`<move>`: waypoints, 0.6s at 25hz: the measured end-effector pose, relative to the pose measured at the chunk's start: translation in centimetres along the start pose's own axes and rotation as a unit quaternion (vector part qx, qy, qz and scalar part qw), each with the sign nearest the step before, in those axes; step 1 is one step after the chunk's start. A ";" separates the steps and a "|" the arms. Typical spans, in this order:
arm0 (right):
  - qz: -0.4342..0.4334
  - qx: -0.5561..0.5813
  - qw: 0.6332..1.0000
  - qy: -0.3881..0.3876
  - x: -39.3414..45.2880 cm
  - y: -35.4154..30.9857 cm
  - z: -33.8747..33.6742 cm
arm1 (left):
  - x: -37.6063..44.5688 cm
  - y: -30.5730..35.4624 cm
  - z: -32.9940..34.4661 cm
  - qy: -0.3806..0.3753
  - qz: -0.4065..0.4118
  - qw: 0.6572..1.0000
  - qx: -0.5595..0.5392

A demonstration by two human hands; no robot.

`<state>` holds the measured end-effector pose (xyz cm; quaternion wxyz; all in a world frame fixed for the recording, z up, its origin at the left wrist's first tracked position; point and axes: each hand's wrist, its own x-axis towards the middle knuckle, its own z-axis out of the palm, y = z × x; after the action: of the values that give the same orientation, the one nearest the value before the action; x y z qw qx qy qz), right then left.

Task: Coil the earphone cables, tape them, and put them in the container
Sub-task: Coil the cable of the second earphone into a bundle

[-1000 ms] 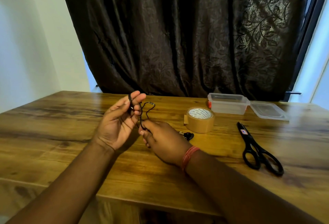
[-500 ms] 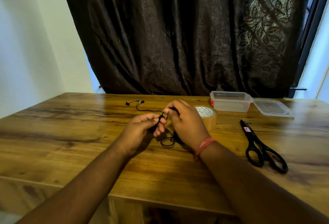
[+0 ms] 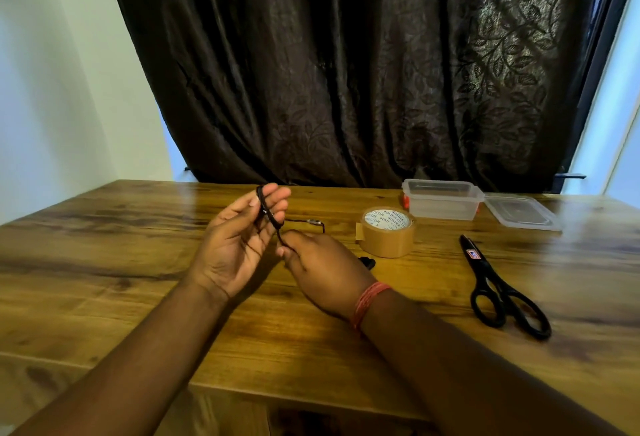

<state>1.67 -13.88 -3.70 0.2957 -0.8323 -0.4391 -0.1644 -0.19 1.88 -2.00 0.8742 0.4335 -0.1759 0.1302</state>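
1. Left hand point(image 3: 239, 238) is raised palm-up left of the tape roll point(image 3: 387, 232), fingers nearly straight, black earphone cable point(image 3: 266, 210) looping around them.
2. Right hand point(image 3: 323, 269) is pinching the cable's lower end, close beside the left hand.
3. Container point(image 3: 441, 198) is sitting open behind the tape roll, lid point(image 3: 521, 212) and scissors point(image 3: 498, 285) lying to its right.

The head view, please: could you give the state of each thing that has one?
earphone cable: partly wound round left fingers
left hand: raised, fingers straight
right hand: pinching the cable
tape roll: flat on table
container: open
lid: off, beside container
scissors: closed, lying flat
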 end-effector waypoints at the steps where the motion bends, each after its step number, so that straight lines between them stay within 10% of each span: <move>1: -0.009 -0.016 1.000 0.005 0.0 -0.2 -0.1 | 0.2 -0.1 -0.1 0.019 0.015 0.999 0.024; 9: 0.083 0.107 0.979 0.149 0.3 0.6 -2.0 | -0.8 -2.2 0.8 0.058 0.019 0.940 0.336; 15: 0.089 0.116 0.972 0.183 0.4 1.7 -2.2 | -1.2 -1.9 1.2 -0.024 -0.062 0.939 0.339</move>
<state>3.26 -15.76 -2.33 0.4793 -0.7838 -0.3179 -0.2343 -0.75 -0.29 -3.23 0.6776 0.7168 -0.1150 0.1177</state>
